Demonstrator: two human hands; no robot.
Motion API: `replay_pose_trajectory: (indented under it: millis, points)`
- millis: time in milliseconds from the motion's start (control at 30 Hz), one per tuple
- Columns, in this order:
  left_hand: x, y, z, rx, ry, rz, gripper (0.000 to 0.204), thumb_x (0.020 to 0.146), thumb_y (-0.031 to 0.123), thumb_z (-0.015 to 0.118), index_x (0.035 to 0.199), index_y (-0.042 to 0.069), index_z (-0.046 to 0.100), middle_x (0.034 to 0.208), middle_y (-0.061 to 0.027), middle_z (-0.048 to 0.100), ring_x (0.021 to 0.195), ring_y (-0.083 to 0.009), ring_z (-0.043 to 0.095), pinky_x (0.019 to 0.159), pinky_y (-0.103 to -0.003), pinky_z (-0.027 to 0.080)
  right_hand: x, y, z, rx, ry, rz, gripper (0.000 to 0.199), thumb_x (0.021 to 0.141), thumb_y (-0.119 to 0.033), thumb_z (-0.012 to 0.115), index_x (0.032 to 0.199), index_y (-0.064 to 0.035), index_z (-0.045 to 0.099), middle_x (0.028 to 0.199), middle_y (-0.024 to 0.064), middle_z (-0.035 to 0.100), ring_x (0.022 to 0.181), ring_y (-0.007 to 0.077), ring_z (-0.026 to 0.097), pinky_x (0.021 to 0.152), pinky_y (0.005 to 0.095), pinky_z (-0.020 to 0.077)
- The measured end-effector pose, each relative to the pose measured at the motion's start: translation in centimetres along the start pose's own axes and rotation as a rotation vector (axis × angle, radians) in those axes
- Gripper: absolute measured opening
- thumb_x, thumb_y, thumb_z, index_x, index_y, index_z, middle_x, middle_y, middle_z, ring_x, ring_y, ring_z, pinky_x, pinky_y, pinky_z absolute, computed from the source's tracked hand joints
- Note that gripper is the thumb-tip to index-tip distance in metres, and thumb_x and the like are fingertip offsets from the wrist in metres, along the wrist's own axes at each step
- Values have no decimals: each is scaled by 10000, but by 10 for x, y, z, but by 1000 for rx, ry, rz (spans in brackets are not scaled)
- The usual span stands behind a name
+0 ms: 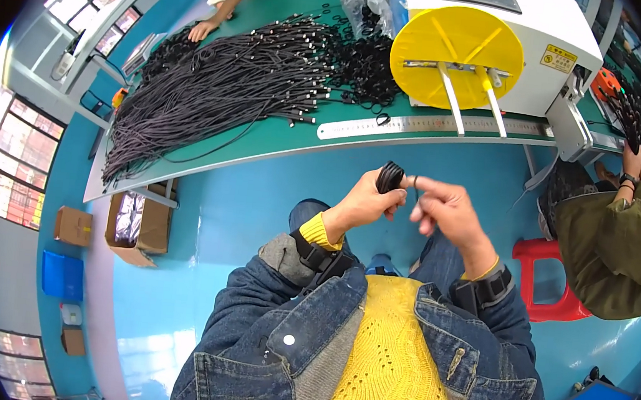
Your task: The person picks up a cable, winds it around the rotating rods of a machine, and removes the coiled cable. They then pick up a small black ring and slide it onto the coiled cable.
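My left hand (pixel 366 203) is closed around a small coiled bundle of black cable (pixel 390 177), held up over my lap in front of the table edge. Just right of it is my right hand (pixel 447 211), its index finger stretched toward the coil and its other fingers curled. A thin black loop (pixel 415 183) is hooked on that index finger; whether it touches the coil I cannot tell. On the green table (pixel 222 138) lies a wide pile of black cables (pixel 224 75) with light metal ends. Beside it is a heap of small black loops (pixel 368 66).
A metal ruler (pixel 389 126) runs along the table's front edge, below a white machine (pixel 536 82) with a yellow disc (pixel 459 40). A co-worker's hand (pixel 204 31) reaches in beyond the pile. Another person (pixel 610 236) works at right, near a red stool (pixel 524 285). Cardboard box (pixel 151 234) below left.
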State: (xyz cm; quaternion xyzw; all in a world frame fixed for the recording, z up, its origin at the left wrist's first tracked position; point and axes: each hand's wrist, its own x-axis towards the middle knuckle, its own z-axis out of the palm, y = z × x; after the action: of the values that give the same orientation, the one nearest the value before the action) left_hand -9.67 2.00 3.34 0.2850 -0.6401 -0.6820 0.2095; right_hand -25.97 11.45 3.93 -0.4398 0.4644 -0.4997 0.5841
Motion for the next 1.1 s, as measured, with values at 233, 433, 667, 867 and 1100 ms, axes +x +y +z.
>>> replay_pose_trajectory:
  millis: [233,433,667,867,1100]
  points:
    - [-14,11,-4,5,-251,-244,120,773,128,592,794,31,525,625,-5,517,498,-70,469,433,-218,376,21,-39,-6,-769,-62,-148,421,706,-81,656,1116,-63,564,764,78,605,581,91,571,454,263,438]
    - [-12,1,-14,133,-332,-306,169,745,107,615,877,30,542,619,2,484,472,-68,429,411,-207,340,52,-8,6,-964,-288,-620,467,653,-159,700,1060,-56,496,665,35,555,491,104,520,437,269,415]
    - [-28,5,-12,-418,-117,-251,160,739,61,597,884,22,544,601,5,458,453,-64,392,399,-195,307,28,38,3,155,-93,206,261,780,-221,624,937,-33,532,722,40,577,578,103,559,511,282,443]
    - [-25,-9,-9,-315,-285,-449,136,751,50,594,867,33,526,631,-11,462,479,-54,395,385,-190,263,33,6,24,-361,49,-125,245,839,-260,532,906,-29,578,677,71,602,543,168,582,513,318,458]
    - [-15,-40,-10,-145,-296,-419,144,771,76,601,881,27,522,670,-37,491,510,-60,418,392,-189,270,44,25,33,-995,130,-79,547,842,-476,409,729,13,625,718,219,613,707,394,591,662,450,473]
